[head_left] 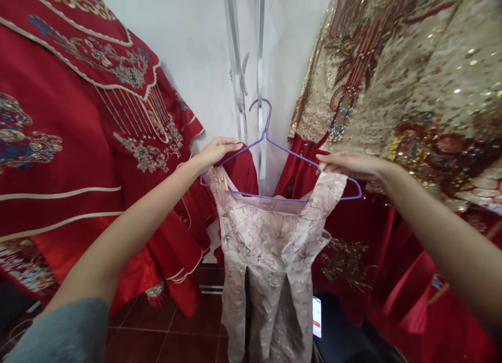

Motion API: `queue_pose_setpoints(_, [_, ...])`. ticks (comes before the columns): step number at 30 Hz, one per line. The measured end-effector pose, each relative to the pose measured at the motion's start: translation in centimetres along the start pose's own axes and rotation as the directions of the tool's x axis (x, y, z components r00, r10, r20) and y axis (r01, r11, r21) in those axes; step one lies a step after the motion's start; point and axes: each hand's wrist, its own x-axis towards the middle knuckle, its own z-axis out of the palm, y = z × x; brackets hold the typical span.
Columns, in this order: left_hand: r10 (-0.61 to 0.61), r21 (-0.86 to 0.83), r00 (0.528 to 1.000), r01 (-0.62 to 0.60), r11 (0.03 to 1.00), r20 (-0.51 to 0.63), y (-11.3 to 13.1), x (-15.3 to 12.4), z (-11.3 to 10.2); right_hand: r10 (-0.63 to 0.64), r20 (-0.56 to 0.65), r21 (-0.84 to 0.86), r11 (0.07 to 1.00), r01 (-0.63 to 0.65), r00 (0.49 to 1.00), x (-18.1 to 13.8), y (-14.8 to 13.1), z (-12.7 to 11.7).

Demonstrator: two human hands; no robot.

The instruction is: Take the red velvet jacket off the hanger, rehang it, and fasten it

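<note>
A pale pink dress (270,237) with a floral pattern hangs by its wide shoulder straps on a purple hanger (267,126) in the middle of the view. My left hand (217,151) is closed on the hanger's left arm, just above the left strap. On the other side, my right hand (347,163) grips the hanger's right arm near the right strap; its fingertips are partly hidden behind it. The hanger's hook points up, in front of two pale metal uprights, and I cannot tell whether it touches them.
Red embroidered garments (129,112) hang at the left. A gold sequinned garment (376,91) with red cloth below fills the right. Pale metal uprights (262,49) stand against a white wall. A lit phone (317,317) shows beside a dark seat-like object (341,331). The floor (145,331) has dark red tiles.
</note>
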Motion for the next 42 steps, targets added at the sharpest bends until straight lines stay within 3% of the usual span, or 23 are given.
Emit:
queue_pose_setpoints(3, [-0.032,-0.078,0.999,0.033,0.996,0.01,-0.4,-0.1,-0.3,0.076,0.297,-0.129,0.991,-0.039,0.952,2.1,-2.3,0.4])
queue_pose_setpoints(5, [-0.064,-0.118,0.997,0.069,0.991,0.047,-0.7,0.0,-0.3,0.155,0.422,-0.184,0.979,-0.082,0.893,4.2,-3.5,1.8])
queue_pose_setpoints(7, [-0.097,-0.152,0.991,0.11,0.982,0.092,-1.0,-0.1,-0.3,0.154,0.502,-0.149,0.985,-0.091,0.851,6.4,-4.2,3.5])
queue_pose_setpoints(11, [-0.158,-0.198,0.981,0.178,0.964,0.112,-1.2,-0.3,-0.3,0.042,0.54,-0.088,0.996,0.007,0.84,9.3,-4.4,6.4])
queue_pose_setpoints(14, [-0.171,-0.222,0.977,0.197,0.955,0.131,-1.1,-0.5,-0.2,-0.081,0.548,0.005,0.996,0.094,0.832,9.8,-4.2,7.0])
queue_pose_setpoints(19, [-0.134,-0.261,0.987,0.152,0.953,0.086,-1.5,-0.3,-0.1,-0.089,0.612,0.122,0.992,0.017,0.786,9.6,-3.8,7.3])
queue_pose_setpoints(21, [-0.135,-0.265,0.988,0.15,0.952,0.073,-1.6,-0.3,-0.2,-0.091,0.583,0.141,0.99,0.009,0.807,9.8,-3.6,7.4])
queue_pose_setpoints(24, [-0.174,-0.285,0.983,0.181,0.941,0.05,-1.7,-0.4,-0.5,-0.141,0.433,0.114,0.988,0.102,0.89,10.2,-3.6,7.3])
queue_pose_setpoints(27, [-0.177,-0.287,0.984,0.17,0.943,0.0,-1.8,-0.6,-0.6,-0.177,0.225,-0.191,0.956,0.221,0.958,10.4,-3.9,6.5])
queue_pose_setpoints(29, [-0.131,-0.265,0.99,0.116,0.957,-0.042,-2.0,-0.7,-0.3,-0.195,0.115,-0.415,0.882,0.226,0.974,10.3,-4.2,5.7])
queue_pose_setpoints(32, [-0.053,-0.237,0.996,0.033,0.971,-0.078,-2.2,-0.8,0.3,-0.242,-0.098,-0.647,0.753,0.123,0.965,10.0,-4.7,4.8])
queue_pose_setpoints(34, [-0.03,-0.24,0.997,0.012,0.971,-0.072,-2.2,-0.9,0.6,-0.315,-0.279,-0.728,0.686,0.014,0.907,9.7,-4.7,4.3])
queue_pose_setpoints(36, [-0.026,-0.237,0.998,0.014,0.972,-0.049,-2.2,-0.9,0.8,-0.309,-0.409,-0.734,0.67,-0.108,0.859,9.5,-4.5,3.9])
queue_pose_setpoints(39, [-0.031,-0.217,0.999,0.023,0.976,-0.033,-2.1,-0.9,0.9,-0.072,-0.415,-0.633,0.739,-0.231,0.907,8.9,-3.7,3.6])
queue_pose_setpoints(41, [-0.034,-0.215,0.999,0.025,0.976,-0.04,-2.2,-0.8,1.0,0.077,-0.273,-0.516,0.83,-0.213,0.959,8.5,-3.2,3.7])
queue_pose_setpoints(42, [-0.034,-0.217,0.998,0.024,0.976,-0.045,-2.2,-0.8,1.0,0.078,-0.197,-0.456,0.875,-0.162,0.977,8.3,-2.9,3.8])
